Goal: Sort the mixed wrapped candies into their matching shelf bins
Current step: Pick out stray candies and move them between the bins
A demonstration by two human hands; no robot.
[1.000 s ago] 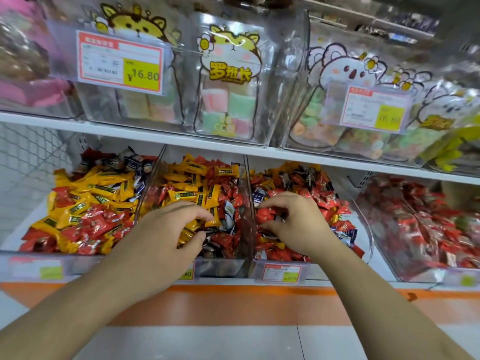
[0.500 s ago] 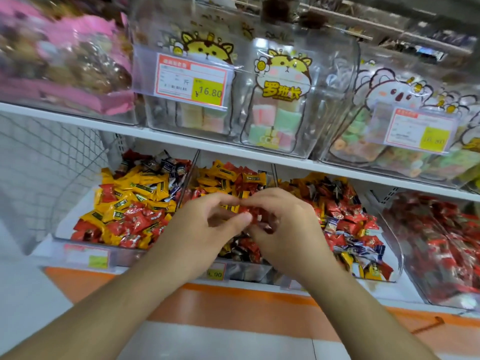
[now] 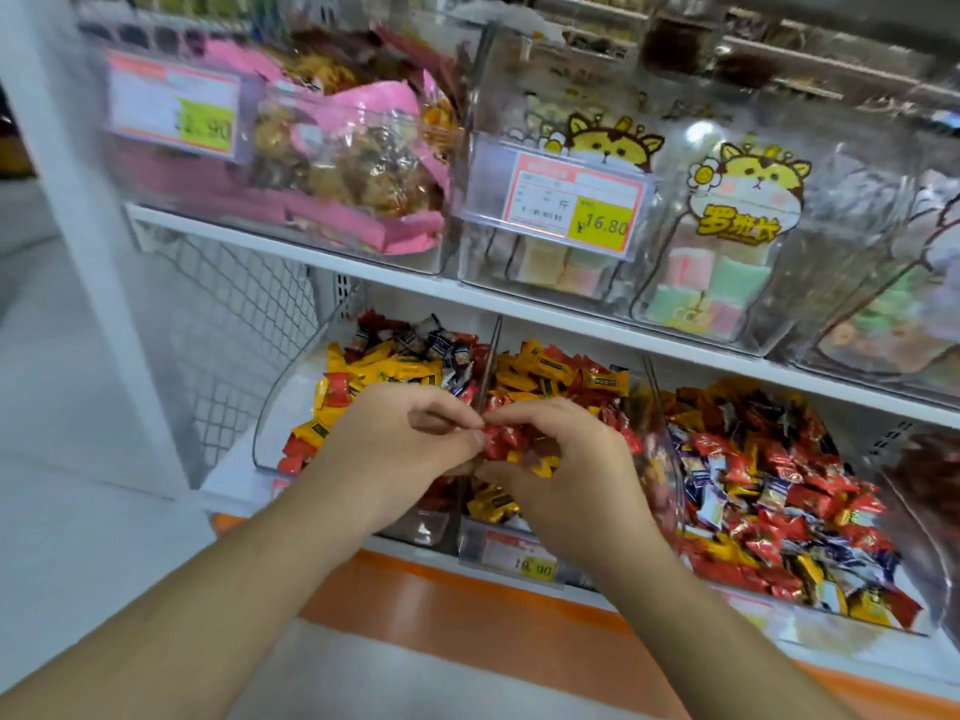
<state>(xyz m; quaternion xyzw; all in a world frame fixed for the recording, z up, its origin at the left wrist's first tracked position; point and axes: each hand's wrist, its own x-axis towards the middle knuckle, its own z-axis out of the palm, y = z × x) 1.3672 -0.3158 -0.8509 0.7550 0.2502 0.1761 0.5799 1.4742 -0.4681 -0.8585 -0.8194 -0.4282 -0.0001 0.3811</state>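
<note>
Both hands (image 3: pixel 483 449) pinch what looks like red candies (image 3: pixel 501 439); bins (image 3: pixel 779 459) are a total mix, loads left.

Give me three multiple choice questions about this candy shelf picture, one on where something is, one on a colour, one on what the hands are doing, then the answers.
1. Where does the price tag reading 16.80 sit?
A. on an upper-shelf clear bin
B. on the orange floor strip
C. on the wire mesh panel

2. What colour are the wrapped candies held between the two hands?
A. green
B. red
C. white

3. What are the left hand and right hand doing?
A. both hang open at the sides
B. both pinch candies together over the lower bins
C. one lifts the price tag

Answers:
1 A, the tag is clipped to the front of the clear bin on the shelf above.
2 B, red wrappers show between the fingertips.
3 B, the curled fingers of both hands meet on the candies in front of the lower bins.
</note>
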